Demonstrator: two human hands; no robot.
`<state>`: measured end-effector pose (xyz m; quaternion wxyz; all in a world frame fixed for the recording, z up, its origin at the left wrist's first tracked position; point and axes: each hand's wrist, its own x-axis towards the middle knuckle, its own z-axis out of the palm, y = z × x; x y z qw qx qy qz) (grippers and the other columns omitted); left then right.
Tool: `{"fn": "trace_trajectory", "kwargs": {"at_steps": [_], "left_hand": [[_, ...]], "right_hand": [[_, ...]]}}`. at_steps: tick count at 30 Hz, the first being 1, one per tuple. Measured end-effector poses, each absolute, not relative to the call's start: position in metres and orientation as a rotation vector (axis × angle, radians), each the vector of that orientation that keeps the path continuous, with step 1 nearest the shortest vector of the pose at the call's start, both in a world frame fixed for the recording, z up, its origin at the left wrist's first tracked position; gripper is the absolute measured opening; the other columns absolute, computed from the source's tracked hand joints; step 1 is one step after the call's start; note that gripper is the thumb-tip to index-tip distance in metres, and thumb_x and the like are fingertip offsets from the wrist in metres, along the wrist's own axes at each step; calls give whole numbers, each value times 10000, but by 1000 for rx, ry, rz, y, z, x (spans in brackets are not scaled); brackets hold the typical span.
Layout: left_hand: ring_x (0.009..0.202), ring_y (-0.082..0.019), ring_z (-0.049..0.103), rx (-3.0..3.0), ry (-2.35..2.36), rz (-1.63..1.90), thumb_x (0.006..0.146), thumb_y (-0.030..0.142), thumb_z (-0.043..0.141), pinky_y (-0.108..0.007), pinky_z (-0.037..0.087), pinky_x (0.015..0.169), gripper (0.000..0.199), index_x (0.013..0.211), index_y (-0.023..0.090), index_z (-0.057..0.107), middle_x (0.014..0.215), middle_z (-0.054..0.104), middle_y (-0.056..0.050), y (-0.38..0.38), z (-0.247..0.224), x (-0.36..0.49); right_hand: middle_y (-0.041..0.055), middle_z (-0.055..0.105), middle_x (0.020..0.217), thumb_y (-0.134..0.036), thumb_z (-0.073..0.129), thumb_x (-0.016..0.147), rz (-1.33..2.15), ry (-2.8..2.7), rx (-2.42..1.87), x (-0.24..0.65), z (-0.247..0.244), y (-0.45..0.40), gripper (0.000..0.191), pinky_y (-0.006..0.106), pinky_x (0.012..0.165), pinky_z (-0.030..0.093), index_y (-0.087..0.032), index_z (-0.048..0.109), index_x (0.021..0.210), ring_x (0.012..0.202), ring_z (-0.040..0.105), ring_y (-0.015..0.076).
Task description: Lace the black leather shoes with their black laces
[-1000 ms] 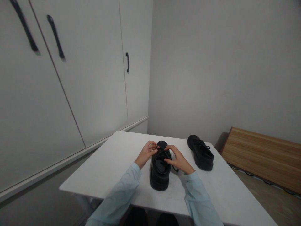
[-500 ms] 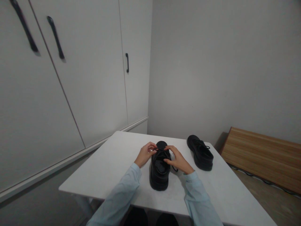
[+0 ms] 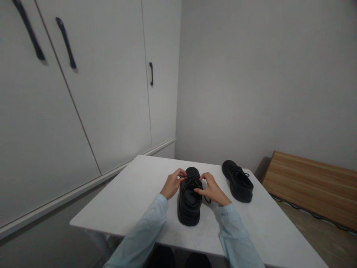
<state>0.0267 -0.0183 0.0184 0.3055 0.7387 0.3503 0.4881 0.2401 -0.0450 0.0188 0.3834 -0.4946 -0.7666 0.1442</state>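
A black lace-up shoe point(image 3: 189, 214) stands upright on the white table in front of me, toe pointing away and heel towards me. My left hand point(image 3: 173, 183) is closed in a pinch on the black shoelace point(image 3: 192, 177) at the left of the lacing. On the opposite side, my right hand point(image 3: 209, 190) has its bent index finger at the lace, which stretches across between both hands. Its thumb, apart from that finger, rests by the shoe's tongue. A loose lace loop hangs beside the shoe, below the right hand.
The matching black shoe point(image 3: 240, 184) stands at the table's far right. The white table point(image 3: 119, 201) meets a cabinet point(image 3: 111, 93) with dark handles on the left. A grey wall point(image 3: 251, 82) rises behind, and a wood-grain board point(image 3: 312, 186) lies off to the right.
My right index finger has drawn back to the right, off the middle of the lacing. The lace now shows across the shoe; my left hand keeps its pinch.
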Motion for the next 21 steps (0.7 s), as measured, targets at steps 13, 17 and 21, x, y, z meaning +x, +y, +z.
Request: {"fn": "trace_trajectory", "kwargs": {"at_steps": [13,17,21], "left_hand": [[885,-179,593,1882,906,1274,788,179,527,-296,432,835,115,885,214,579,890,638,-16,-21,20,28],[864,-176,593,1919,911,1286,797,173,525,-286,439,803,112,884,206,588,886,639,-23,-21,21,28],[859,-181,590,1914,921,1294,791,187,546,-288,436,786,102,874,204,603,882,646,-27,-22,22,28]], "right_hand": [[-44,480,695,-322,716,636,546,-1874,-1248,234,25,-49,295,255,600,367,-209,457,720,655,447,138],[-36,513,686,-380,696,684,661,-1815,-1198,236,29,-48,290,256,585,394,-206,485,781,640,483,138],[-4,551,686,-423,553,797,801,-1725,-1179,244,26,-43,232,272,579,446,-192,537,780,635,538,149]]}}
